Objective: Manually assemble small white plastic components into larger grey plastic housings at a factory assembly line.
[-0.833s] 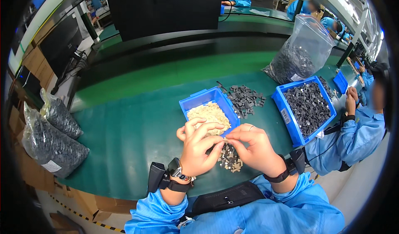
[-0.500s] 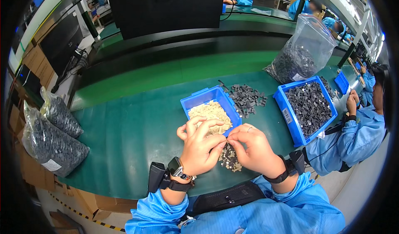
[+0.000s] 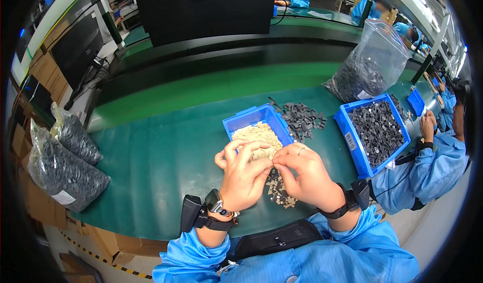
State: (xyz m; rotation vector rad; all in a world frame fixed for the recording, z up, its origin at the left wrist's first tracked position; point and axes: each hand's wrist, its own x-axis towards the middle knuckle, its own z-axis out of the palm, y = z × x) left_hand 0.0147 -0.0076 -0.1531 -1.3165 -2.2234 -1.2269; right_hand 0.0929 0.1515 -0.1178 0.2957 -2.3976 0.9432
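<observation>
My left hand (image 3: pixel 242 177) and my right hand (image 3: pixel 304 176) meet fingertip to fingertip over the near edge of a small blue bin (image 3: pixel 246 116). Thumb and forefinger of each are pinched together; whatever lies between them is too small to make out. The left hand's other fingers are raised and curled. Cream-coloured small pieces (image 3: pixel 257 134) fill the bin's bottom. Beneath and between my hands lies a loose pile of tan and dark little parts (image 3: pixel 279 188), partly covered by the right hand. Behind the bin spreads a heap of black pieces (image 3: pixel 303 120).
On the right stands a larger blue bin (image 3: pixel 347 137) full of dark parts, with a clear bag of dark parts (image 3: pixel 365 72) behind it. Two more filled bags (image 3: pixel 70 172) lean at the left of the green table (image 3: pixel 151 167). A co-worker (image 3: pixel 435 167) sits at the right.
The whole view has shifted slightly, so the table things sit a little lower and further right. My hands keep their fingertip pinch, with barely any other movement.
</observation>
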